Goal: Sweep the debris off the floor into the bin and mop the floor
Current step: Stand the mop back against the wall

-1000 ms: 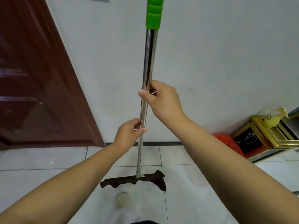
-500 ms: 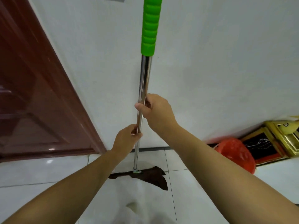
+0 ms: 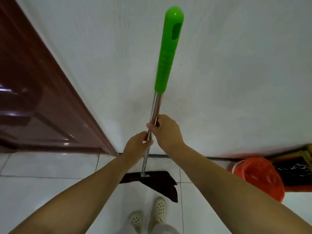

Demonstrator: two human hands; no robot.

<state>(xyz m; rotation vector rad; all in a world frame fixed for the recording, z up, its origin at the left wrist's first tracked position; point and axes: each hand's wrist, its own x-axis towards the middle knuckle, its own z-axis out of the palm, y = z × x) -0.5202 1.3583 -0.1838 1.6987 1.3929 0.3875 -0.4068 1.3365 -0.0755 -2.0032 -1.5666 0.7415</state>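
I hold a mop upright in front of a white wall. Its shiny metal pole (image 3: 157,105) ends in a bright green grip (image 3: 169,51) at the top. My right hand (image 3: 166,130) grips the pole higher up, and my left hand (image 3: 138,146) grips it just below. The dark brown mop cloth (image 3: 162,183) lies flat on the white tiled floor (image 3: 50,191) near the wall, just ahead of my feet. An orange-red bin (image 3: 260,178) stands at the right against the wall.
A dark red-brown door (image 3: 38,98) fills the left side. Gold-framed dark panels (image 3: 297,168) lean behind the bin at the far right. My feet in pale perforated shoes (image 3: 148,215) stand just behind the mop cloth. A dark skirting line runs along the wall's base.
The view has tilted up and pulled back, so the whole green grip and my feet now show. The mop head sits closer to my feet, and both hands keep their hold on the pole.
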